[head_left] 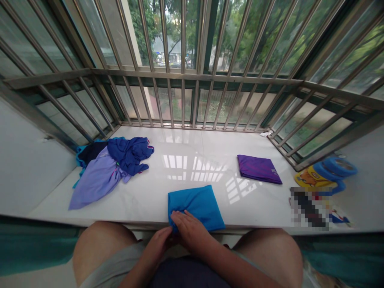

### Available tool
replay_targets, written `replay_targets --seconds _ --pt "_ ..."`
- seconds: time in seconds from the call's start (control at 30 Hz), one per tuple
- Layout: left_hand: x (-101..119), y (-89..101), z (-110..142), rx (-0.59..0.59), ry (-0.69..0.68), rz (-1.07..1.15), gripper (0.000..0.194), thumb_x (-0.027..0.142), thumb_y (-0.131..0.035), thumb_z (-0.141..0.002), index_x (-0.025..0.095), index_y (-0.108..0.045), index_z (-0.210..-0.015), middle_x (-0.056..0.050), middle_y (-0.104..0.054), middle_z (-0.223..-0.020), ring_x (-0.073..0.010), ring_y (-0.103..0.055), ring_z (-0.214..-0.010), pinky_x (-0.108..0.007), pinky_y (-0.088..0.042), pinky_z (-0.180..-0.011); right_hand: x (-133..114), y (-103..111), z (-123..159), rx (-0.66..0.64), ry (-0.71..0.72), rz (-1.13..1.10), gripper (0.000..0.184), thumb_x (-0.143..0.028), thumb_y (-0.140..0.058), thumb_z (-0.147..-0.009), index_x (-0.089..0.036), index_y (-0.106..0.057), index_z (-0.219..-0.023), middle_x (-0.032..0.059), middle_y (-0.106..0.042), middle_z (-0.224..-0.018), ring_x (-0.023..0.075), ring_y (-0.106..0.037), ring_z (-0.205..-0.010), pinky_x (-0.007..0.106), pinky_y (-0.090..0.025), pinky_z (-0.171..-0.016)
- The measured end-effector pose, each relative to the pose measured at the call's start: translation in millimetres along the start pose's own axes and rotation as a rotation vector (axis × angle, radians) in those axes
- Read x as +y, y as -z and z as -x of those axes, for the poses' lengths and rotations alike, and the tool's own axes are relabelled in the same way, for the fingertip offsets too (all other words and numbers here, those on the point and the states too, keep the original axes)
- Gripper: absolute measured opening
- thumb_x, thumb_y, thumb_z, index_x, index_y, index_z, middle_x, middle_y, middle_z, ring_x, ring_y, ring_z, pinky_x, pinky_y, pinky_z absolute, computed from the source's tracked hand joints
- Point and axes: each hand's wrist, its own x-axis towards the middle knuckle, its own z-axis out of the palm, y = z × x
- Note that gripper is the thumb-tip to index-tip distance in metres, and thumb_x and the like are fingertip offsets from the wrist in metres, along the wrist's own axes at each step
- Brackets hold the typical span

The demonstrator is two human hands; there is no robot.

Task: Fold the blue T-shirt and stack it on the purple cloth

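A folded bright blue cloth (198, 204) lies at the near edge of the white ledge (186, 160), straight in front of me. My right hand (189, 228) rests on its near-left part with the fingers laid flat on the fabric. My left hand (159, 242) is just below it at the ledge's edge. Its fingers curl in at the cloth's near-left corner and are partly hidden under the right hand. My bare knees show at the bottom left and right.
A loose heap of blue and lilac clothes (111, 166) lies at the left of the ledge. A folded purple cloth (259, 169) sits at the right. Further right are blue discs and a yellow item (327, 174). Metal window bars (183, 76) fence the ledge behind and at both sides.
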Motion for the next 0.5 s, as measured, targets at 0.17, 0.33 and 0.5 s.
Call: replay_targets --seconds 0.17,0.33,0.5 --pt "36.8 4.2 11.9 0.128 -0.291 -0.422 0.052 0.067 -0.054 -0.099 0.027 -0.087 -0.092 -0.009 -0.084 -0.123 -0.0361 -0.073 -0.126 -0.05 -0.051 -0.12 -10.8 46.8 -16.0 0.053 -0.289 -0.066 0.043 -0.013 -0.065 -0.096 -0.028 -0.069 -0.136 0.0038 -0.08 -0.129 0.0267 -0.077 -0.115 0.034 -0.059 -0.096" --pt "59.3 17.3 2.8 0.298 -0.532 -0.584 0.052 0.052 -0.039 -0.111 0.025 -0.084 -0.108 -0.008 -0.084 -0.121 -0.0282 -0.076 -0.119 -0.043 -0.059 -0.109 1.7 137.0 -23.0 0.289 -0.589 -0.088 0.031 -0.014 -0.064 -0.087 -0.025 -0.067 -0.116 0.0016 -0.079 -0.094 0.0238 -0.075 -0.087 0.029 -0.049 -0.073" --pt "56.7 43.7 -47.7 0.324 -0.84 -1.085 0.039 0.043 -0.048 -0.109 0.024 -0.075 -0.131 -0.009 -0.077 -0.139 -0.0273 -0.072 -0.131 -0.048 -0.057 -0.115 58.1 222.3 -30.3 0.667 -0.8 -0.251 0.021 -0.04 -0.068 -0.083 -0.027 -0.056 -0.093 -0.0074 -0.057 -0.062 0.0181 -0.057 -0.059 0.027 -0.037 -0.056"
